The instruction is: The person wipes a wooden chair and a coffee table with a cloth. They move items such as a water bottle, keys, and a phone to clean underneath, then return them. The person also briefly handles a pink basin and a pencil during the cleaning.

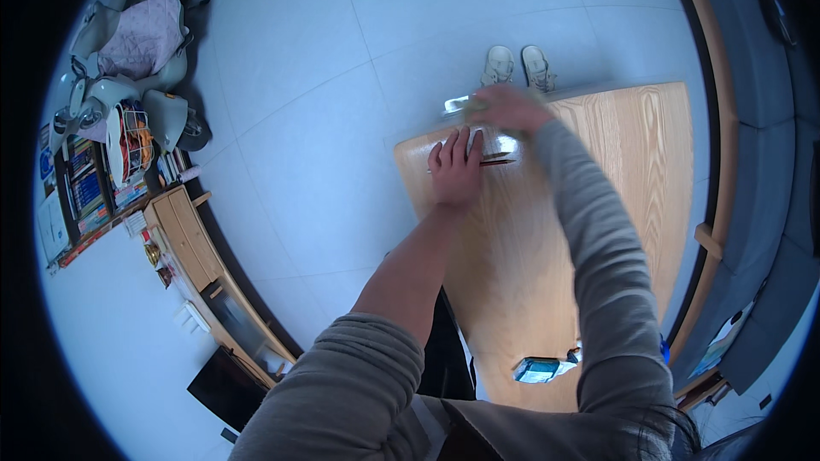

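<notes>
My left hand (456,169) lies palm down near the far left corner of the wooden table (519,243), its four fingers stretched forward. Two thin pencils (500,162) pass under the palm and stick out on its right side; the thumb is hidden beneath. Just beyond, my right hand (512,107) reaches across to the table's far edge, blurred by motion. Its fingers are closed over a yellowish-green cloth or sponge (475,109), too smeared to name surely. A shiny silvery thing (457,104) shows beside it, past the edge. Wet-looking glare marks the tabletop near both hands.
A teal-and-white soft packet (538,369) lies on the table close to my body. White shoes (538,69) stand on the floor behind the far edge. Rightward is a grey sofa (749,192); leftward are a scooter (141,64), a bookshelf (90,186) and a wooden cabinet (186,237).
</notes>
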`<action>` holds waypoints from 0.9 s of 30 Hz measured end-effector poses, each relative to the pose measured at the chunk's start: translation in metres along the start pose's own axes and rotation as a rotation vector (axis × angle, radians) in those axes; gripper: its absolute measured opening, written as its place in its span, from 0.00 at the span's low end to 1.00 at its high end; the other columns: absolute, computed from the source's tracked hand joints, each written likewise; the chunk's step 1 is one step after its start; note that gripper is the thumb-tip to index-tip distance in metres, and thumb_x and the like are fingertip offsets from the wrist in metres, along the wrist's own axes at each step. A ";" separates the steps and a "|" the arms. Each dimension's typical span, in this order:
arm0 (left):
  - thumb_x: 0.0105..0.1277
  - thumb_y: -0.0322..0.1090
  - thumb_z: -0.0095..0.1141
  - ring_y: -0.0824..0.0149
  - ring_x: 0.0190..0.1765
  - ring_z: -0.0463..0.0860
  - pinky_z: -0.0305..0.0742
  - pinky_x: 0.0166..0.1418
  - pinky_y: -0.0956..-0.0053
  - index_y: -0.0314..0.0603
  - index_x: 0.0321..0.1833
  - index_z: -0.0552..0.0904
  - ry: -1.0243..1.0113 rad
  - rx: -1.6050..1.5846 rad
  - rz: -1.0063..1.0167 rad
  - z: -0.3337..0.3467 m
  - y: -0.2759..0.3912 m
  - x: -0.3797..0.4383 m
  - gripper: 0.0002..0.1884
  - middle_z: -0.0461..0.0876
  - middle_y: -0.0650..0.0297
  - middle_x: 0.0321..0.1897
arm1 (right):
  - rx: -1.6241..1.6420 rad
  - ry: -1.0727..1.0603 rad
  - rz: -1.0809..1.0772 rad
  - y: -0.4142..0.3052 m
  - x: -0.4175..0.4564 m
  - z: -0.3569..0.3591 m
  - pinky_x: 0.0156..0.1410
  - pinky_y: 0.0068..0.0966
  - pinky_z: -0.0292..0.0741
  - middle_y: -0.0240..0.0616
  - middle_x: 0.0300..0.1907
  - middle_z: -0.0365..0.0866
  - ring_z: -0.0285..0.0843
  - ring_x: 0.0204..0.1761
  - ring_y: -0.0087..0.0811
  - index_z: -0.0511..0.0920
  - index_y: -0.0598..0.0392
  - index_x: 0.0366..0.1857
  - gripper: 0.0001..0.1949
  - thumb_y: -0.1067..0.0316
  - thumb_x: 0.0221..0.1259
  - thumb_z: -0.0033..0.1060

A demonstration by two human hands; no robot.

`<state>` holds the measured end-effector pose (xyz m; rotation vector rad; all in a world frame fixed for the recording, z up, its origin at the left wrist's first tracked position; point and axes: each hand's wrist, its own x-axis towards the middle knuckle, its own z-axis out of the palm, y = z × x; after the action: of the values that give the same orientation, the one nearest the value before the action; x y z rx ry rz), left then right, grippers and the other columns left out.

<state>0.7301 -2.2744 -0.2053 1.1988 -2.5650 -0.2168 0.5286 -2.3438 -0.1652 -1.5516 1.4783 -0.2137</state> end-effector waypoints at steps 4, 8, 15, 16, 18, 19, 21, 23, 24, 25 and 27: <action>0.62 0.36 0.57 0.55 0.69 0.67 0.57 0.71 0.50 0.47 0.64 0.76 -0.055 -0.018 -0.025 0.011 -0.010 -0.009 0.25 0.70 0.58 0.67 | 0.007 -0.083 -0.074 -0.025 0.057 0.047 0.57 0.42 0.74 0.51 0.47 0.83 0.79 0.52 0.51 0.81 0.56 0.45 0.22 0.47 0.56 0.65; 0.62 0.36 0.56 0.55 0.69 0.67 0.57 0.72 0.50 0.47 0.67 0.74 -0.055 0.002 -0.025 -0.003 -0.009 -0.004 0.27 0.70 0.57 0.67 | -0.023 0.100 0.003 0.009 0.022 0.012 0.60 0.41 0.74 0.50 0.48 0.84 0.80 0.54 0.48 0.82 0.58 0.47 0.24 0.49 0.56 0.68; 0.61 0.36 0.58 0.56 0.69 0.66 0.56 0.72 0.51 0.48 0.69 0.73 -0.065 -0.021 -0.020 -0.005 0.000 -0.001 0.30 0.69 0.59 0.68 | 0.105 0.054 0.416 0.130 -0.055 -0.088 0.65 0.38 0.74 0.49 0.56 0.81 0.79 0.57 0.45 0.82 0.58 0.54 0.23 0.60 0.55 0.73; 0.60 0.36 0.58 0.56 0.69 0.66 0.55 0.73 0.51 0.48 0.69 0.73 -0.062 -0.016 -0.019 -0.004 0.000 -0.001 0.30 0.69 0.59 0.68 | 0.012 0.056 0.435 0.117 -0.050 -0.085 0.65 0.37 0.73 0.50 0.57 0.81 0.78 0.59 0.45 0.81 0.58 0.55 0.24 0.59 0.55 0.72; 0.60 0.37 0.58 0.56 0.70 0.66 0.55 0.73 0.51 0.48 0.69 0.73 -0.054 -0.010 -0.010 -0.002 -0.001 0.000 0.30 0.69 0.59 0.68 | 0.028 -0.064 0.295 0.091 -0.029 -0.062 0.69 0.34 0.70 0.50 0.61 0.77 0.73 0.64 0.42 0.78 0.58 0.59 0.27 0.54 0.58 0.69; 0.60 0.36 0.58 0.56 0.70 0.66 0.55 0.72 0.51 0.48 0.68 0.73 -0.048 0.013 -0.018 -0.003 -0.005 -0.003 0.30 0.69 0.59 0.67 | -0.097 -0.038 0.237 0.043 -0.021 -0.047 0.71 0.33 0.66 0.50 0.65 0.72 0.68 0.68 0.39 0.76 0.55 0.62 0.31 0.48 0.57 0.66; 0.59 0.36 0.57 0.55 0.70 0.66 0.56 0.72 0.51 0.47 0.67 0.74 -0.033 0.031 -0.010 0.001 -0.005 -0.002 0.29 0.70 0.58 0.67 | -0.038 -0.071 0.045 0.014 0.020 -0.002 0.61 0.39 0.72 0.50 0.53 0.79 0.75 0.57 0.46 0.81 0.56 0.48 0.23 0.50 0.53 0.68; 0.60 0.35 0.56 0.54 0.69 0.66 0.55 0.71 0.51 0.46 0.66 0.74 -0.060 -0.006 -0.016 0.006 -0.005 -0.004 0.28 0.70 0.57 0.66 | -0.026 -0.032 -0.140 -0.008 0.059 0.041 0.51 0.41 0.81 0.54 0.34 0.85 0.85 0.40 0.51 0.85 0.61 0.31 0.17 0.56 0.48 0.67; 0.60 0.35 0.56 0.54 0.69 0.67 0.55 0.71 0.51 0.46 0.66 0.75 -0.074 -0.015 -0.028 0.006 -0.008 -0.008 0.27 0.71 0.57 0.65 | -0.003 -0.042 -0.151 -0.025 0.065 0.045 0.50 0.41 0.81 0.54 0.35 0.86 0.85 0.40 0.52 0.85 0.61 0.32 0.17 0.56 0.47 0.68; 0.60 0.34 0.55 0.54 0.69 0.67 0.55 0.71 0.51 0.46 0.65 0.75 -0.076 -0.011 -0.031 0.003 -0.006 -0.005 0.26 0.71 0.57 0.65 | 0.015 -0.047 -0.153 -0.029 0.065 0.045 0.50 0.42 0.81 0.54 0.36 0.86 0.86 0.41 0.52 0.85 0.62 0.33 0.18 0.56 0.46 0.69; 0.62 0.33 0.54 0.53 0.69 0.67 0.55 0.70 0.52 0.45 0.65 0.75 -0.082 -0.007 -0.040 -0.001 -0.002 -0.001 0.25 0.71 0.56 0.64 | 0.023 -0.061 -0.122 -0.013 0.059 0.037 0.50 0.41 0.81 0.53 0.37 0.86 0.85 0.42 0.51 0.85 0.61 0.35 0.18 0.56 0.46 0.68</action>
<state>0.7320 -2.2748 -0.2054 1.2642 -2.6098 -0.2888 0.5777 -2.3780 -0.2037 -1.6171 1.3314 -0.2512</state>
